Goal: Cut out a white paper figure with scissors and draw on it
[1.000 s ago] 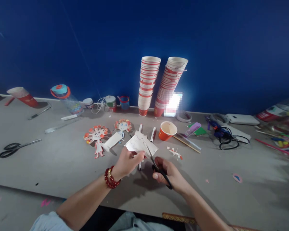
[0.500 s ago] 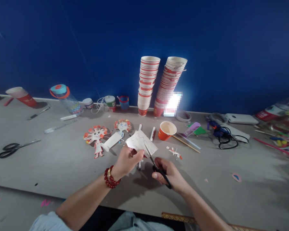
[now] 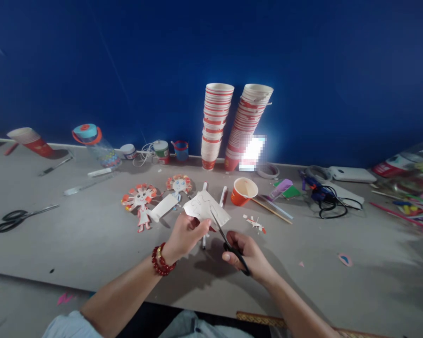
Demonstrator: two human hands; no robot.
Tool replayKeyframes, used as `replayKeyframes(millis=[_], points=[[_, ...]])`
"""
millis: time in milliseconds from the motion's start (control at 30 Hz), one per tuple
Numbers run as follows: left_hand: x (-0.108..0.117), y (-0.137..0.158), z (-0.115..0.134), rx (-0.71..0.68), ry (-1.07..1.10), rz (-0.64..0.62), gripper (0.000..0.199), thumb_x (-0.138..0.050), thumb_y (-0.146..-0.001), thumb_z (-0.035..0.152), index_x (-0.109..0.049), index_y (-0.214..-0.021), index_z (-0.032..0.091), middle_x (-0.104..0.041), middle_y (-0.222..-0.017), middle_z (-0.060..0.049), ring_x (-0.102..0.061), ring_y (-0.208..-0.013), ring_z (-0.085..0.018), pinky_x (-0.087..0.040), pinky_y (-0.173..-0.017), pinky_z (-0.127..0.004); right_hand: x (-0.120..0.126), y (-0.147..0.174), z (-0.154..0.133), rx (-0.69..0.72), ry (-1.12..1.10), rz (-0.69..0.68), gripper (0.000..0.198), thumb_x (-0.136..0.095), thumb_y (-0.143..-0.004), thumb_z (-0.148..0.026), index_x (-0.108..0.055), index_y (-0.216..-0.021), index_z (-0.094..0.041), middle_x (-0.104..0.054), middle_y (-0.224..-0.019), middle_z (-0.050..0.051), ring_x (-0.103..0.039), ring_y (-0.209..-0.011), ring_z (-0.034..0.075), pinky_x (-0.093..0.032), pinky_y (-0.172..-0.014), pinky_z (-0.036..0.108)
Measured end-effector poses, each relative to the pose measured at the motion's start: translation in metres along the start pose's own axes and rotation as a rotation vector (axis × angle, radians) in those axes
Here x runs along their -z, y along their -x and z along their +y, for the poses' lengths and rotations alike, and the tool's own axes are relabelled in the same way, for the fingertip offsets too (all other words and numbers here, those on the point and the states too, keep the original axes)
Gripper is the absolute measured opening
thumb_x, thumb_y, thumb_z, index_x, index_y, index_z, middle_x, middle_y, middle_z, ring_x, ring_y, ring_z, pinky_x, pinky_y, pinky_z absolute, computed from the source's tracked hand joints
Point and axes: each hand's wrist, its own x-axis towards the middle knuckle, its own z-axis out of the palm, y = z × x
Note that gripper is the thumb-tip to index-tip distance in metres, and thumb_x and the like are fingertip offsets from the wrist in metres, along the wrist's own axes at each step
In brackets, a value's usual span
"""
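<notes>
Pinched in my left hand (image 3: 189, 236) is a white piece of paper (image 3: 202, 205) with dark drawn outlines. My right hand (image 3: 246, 256) is closed round the black handles of a pair of scissors (image 3: 237, 258), whose blades lie at the paper's right part. Left of the paper are two paper dolls, one with a red-and-white fringed head (image 3: 141, 202) and one with blue drawing (image 3: 179, 187). A blank white paper strip (image 3: 164, 207) lies between them and my left hand. A marker (image 3: 204, 241) shows partly beneath the paper.
Two tall stacks of paper cups, one upright (image 3: 216, 126) and one leaning (image 3: 248, 117), stand by the blue wall. An orange cup (image 3: 244, 191) and paper scraps (image 3: 254, 224) sit right of the paper. Other scissors (image 3: 16, 220) lie far left; a glue gun (image 3: 320, 195) lies right.
The view has shifted very slightly. Both hands, the paper and the scissors keep nearly the same position.
</notes>
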Motion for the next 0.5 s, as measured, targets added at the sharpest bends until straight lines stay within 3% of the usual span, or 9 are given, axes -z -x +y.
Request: replayKeyframes(millis=[500], points=[[0.0004,0.0001,-0.0029,0.012,0.01,-0.01,0.018,-0.056,-0.083,0.029,-0.067,-0.084,0.015,-0.069,-0.074,-0.005,-0.061,-0.069,-0.018,-0.05,-0.066,-0.026,0.0022,-0.0019,0.0002,0.054,0.098,0.015,0.061,-0.066,-0.064,-0.074,-0.033,-0.063,-0.022,-0.027,-0.057,-0.007,-0.023,-0.054,0.01,-0.017,-0.048,0.023]])
